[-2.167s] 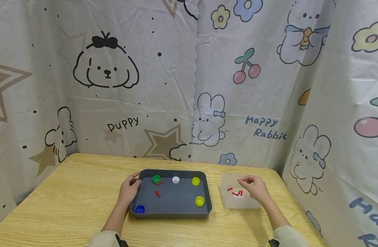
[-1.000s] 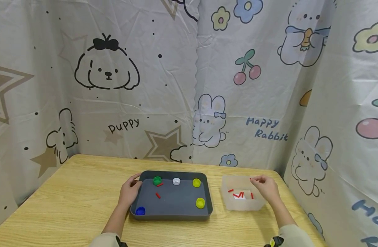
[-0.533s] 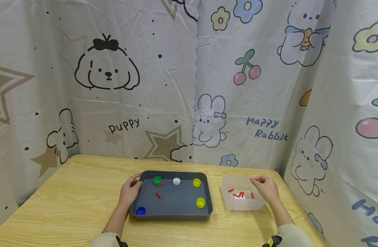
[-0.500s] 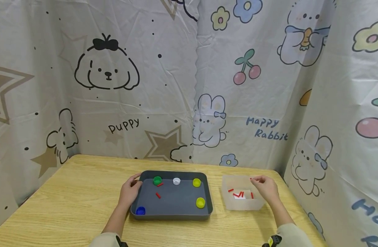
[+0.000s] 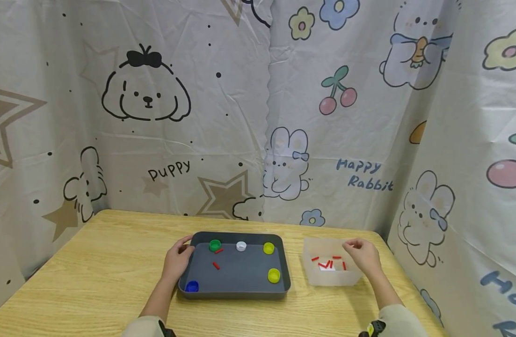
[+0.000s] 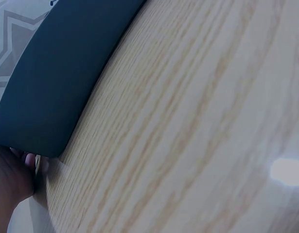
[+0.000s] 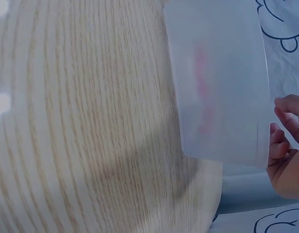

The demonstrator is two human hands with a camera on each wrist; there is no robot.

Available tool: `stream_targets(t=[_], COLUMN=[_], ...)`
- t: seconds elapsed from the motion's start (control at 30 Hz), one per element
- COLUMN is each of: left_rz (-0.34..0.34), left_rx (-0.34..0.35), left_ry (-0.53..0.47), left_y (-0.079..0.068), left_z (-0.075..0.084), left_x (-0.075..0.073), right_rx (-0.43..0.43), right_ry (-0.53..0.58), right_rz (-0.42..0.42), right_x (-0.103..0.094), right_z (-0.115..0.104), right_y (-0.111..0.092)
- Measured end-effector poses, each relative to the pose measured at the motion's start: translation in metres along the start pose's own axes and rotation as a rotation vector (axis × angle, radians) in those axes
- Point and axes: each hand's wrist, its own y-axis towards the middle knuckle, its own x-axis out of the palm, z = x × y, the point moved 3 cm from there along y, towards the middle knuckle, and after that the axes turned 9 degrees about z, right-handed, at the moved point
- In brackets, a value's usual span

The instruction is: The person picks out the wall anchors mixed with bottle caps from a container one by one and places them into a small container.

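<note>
The left hand grips the left rim of a dark grey tray, its thumb over the edge. Part of the left hand shows by the tray's end in the left wrist view. In the tray lie a green cap, a white cap, two yellow caps and a blue cap. Two red sticks lie there too. The right hand hovers at the right side of a translucent box; in the right wrist view its fingers show nothing between them.
Several short red sticks and a white patch lie in the box. Both containers stand on a wood-grain table, with a gap between them. A printed curtain hangs behind and on both sides.
The right hand moved to the right over the box, then stayed there. The red stick at its fingertips is gone from them; another stick now lies near the box's back. The left hand stays.
</note>
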Motion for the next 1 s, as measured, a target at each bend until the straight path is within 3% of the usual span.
stream_targets(t=[0.47, 1.0], left_rz=[0.000, -0.003], left_rx=[0.003, 0.005], left_ry=[0.000, 0.005], left_y=[0.000, 0.001], left_z=[0.000, -0.002], left_x=[0.000, 0.001], right_rx=[-0.045, -0.074], right_ry=[-0.011, 0.054], right_rz=[-0.009, -0.017], right_x=[0.004, 0.016], right_z=[-0.016, -0.044], right_y=[0.001, 0.003])
